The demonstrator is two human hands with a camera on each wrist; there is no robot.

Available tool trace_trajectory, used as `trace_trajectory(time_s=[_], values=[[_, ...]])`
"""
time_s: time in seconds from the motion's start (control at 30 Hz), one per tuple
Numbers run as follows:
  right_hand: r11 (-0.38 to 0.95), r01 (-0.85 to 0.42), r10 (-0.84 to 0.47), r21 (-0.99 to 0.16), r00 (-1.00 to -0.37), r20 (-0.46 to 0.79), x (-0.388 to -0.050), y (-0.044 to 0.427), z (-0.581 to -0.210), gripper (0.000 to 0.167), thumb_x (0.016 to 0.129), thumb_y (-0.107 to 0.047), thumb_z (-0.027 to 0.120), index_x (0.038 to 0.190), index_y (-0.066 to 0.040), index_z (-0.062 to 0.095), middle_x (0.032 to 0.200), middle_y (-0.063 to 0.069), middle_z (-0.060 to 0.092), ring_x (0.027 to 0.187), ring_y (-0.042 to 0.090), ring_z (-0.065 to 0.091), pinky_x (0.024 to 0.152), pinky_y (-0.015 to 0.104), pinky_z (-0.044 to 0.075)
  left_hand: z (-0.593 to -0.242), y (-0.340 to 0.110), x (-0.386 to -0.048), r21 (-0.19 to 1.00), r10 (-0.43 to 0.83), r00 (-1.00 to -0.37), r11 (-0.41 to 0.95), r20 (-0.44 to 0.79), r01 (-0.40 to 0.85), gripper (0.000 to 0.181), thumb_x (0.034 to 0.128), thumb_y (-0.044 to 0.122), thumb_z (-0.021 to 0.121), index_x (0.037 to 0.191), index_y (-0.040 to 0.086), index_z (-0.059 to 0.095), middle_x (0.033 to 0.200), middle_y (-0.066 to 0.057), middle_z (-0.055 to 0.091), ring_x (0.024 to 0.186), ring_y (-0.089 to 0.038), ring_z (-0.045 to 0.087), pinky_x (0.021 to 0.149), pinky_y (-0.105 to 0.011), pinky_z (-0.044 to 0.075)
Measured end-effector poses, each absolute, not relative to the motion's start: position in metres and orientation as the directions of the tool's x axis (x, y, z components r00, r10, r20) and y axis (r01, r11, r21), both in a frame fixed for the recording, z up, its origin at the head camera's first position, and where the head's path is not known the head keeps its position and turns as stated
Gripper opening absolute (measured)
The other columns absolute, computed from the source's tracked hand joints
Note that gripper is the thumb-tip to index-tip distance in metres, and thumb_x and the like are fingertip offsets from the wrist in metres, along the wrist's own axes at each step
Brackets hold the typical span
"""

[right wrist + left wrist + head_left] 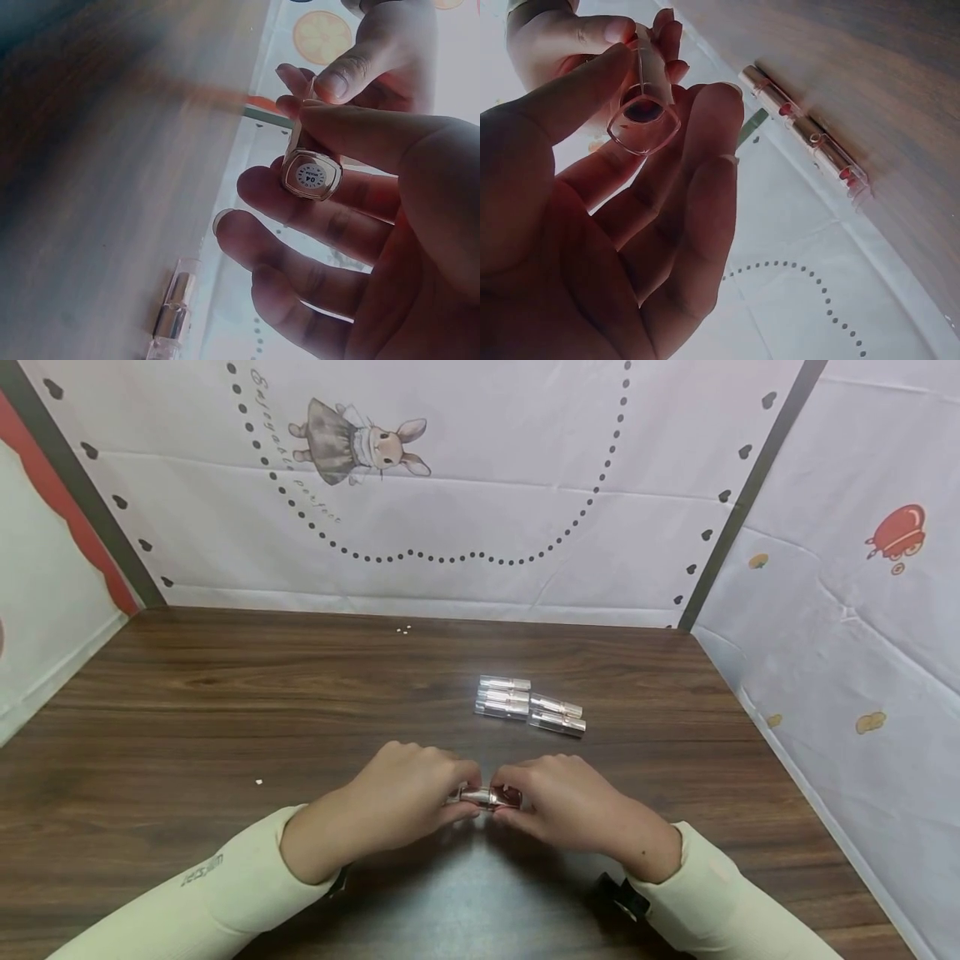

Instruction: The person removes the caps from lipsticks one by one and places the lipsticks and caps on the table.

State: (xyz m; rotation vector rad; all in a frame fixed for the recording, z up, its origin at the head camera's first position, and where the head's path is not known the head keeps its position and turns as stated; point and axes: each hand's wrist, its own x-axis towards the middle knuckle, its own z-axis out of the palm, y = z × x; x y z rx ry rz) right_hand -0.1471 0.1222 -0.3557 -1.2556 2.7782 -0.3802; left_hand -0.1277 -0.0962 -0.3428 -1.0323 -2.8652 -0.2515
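A lipstick tube (482,797) with a rose-gold body lies level between my two hands, just above the table. My left hand (405,793) pinches one end between thumb and fingers; in the left wrist view that end is a clear cap (645,135). At the other end, my right hand (573,797) grips the metallic base (311,176), which bears a round label reading 04. Beyond the hands, several more lipsticks (502,697) with clear caps lie side by side, and two others (557,715) lie against their right end.
The dark wood-grain table (262,693) is bounded by a printed cloth wall (480,485) at the back and cloth sides at left and right. Small white bits (403,630) lie near the back edge, and another white scrap (258,782) lies left of the hands.
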Motion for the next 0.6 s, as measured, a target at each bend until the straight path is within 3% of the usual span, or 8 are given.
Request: trace_trajectory(time_s=[0.6], values=[[0.643, -0.715, -0.743, -0.273, -0.669, 0.003, -0.148, 0.1235, -0.3555, 0.017, 0.094, -0.032, 0.07, 0.106, -0.02, 0.07, 0.083, -0.012, 0.068, 0.057, -0.003, 0.049, 0.054, 0.022, 0.042, -0.3478, -0.0955, -0.1304, 0.142, 0.63, -0.768, 0.755, 0.113, 0.64, 0.018, 0.0878, 0.039, 0.076, 0.095, 0.023, 0.071, 0.077, 0.012, 0.068, 0.055, -0.002, 0.048, 0.047, -0.026, 0.037]])
